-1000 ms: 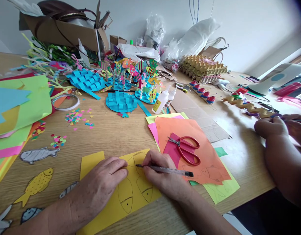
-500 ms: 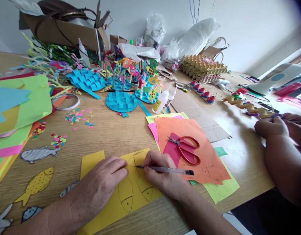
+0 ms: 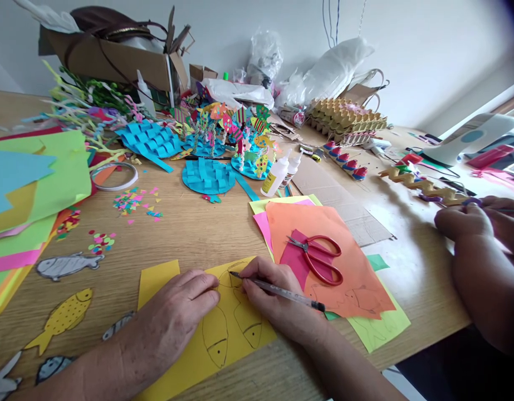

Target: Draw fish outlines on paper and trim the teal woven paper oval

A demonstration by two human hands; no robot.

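Note:
My right hand is closed around a black-tipped pen, whose point touches fish outlines on a yellow sheet. My left hand lies on the same sheet with its fingers stretched forward, holding nothing. Two fish with eyes and gill lines are drawn below the pen. Right of the hands, red-handled scissors rest on pink paper over an orange sheet. Cut-out fish lie at the left, among them a yellow one and a grey one.
White glue bottles stand beside blue woven paper discs. Coloured paper is piled at the left, near a tape roll. Another person's hands work on an egg-carton strip at the right.
The pen tip has moved slightly up and left on the sheet, and the pen's rear end has dropped lower. My left hand has stayed in place.

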